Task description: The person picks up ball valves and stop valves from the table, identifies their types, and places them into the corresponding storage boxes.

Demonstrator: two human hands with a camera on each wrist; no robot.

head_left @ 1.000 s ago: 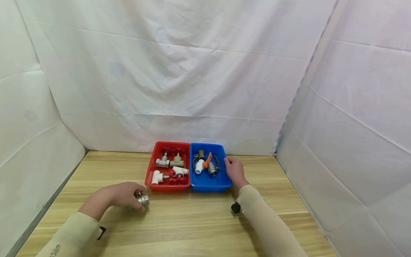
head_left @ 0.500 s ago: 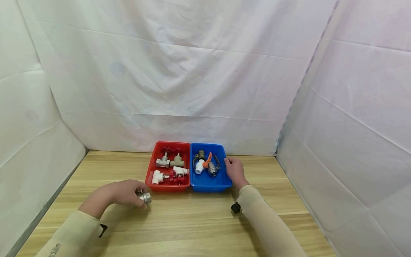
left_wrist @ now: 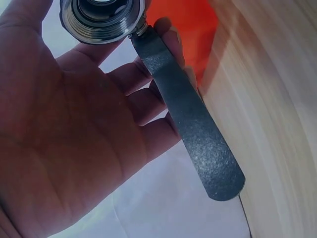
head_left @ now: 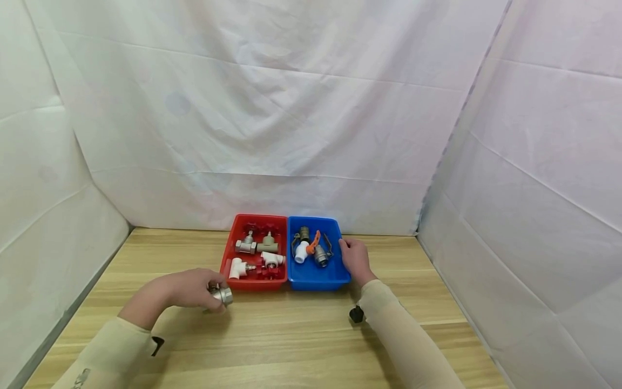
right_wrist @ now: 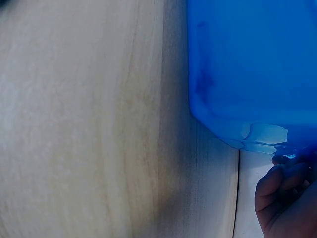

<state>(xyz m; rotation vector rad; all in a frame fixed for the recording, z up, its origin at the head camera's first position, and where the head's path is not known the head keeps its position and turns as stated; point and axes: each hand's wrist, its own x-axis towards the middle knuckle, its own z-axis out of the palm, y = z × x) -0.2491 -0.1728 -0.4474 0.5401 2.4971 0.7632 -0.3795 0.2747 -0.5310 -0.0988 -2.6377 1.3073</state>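
My left hand [head_left: 191, 288] holds a metal ball valve [head_left: 224, 295] just above the table, in front of the red bin [head_left: 257, 287]. In the left wrist view, the valve's threaded opening is at the top and its long dark lever handle [left_wrist: 190, 124] runs down past my curled fingers. With the fingers of my right hand [head_left: 356, 259], I grip the right rim of the blue bin [head_left: 318, 277]. A white valve with an orange handle [head_left: 302, 252] lies in the blue bin beside metal ball valves [head_left: 321, 256].
Several valves with red handwheels lie in the red bin, among them a white one [head_left: 238, 268] and a beige one [head_left: 268, 245]. The two bins stand side by side on the wooden table [head_left: 272, 346]. White cloth [head_left: 291, 135] hangs behind and along both sides.
My left hand has moved slightly right and away from me with the ball valve, closer to the red bin. The right hand and both bins have stayed in place.
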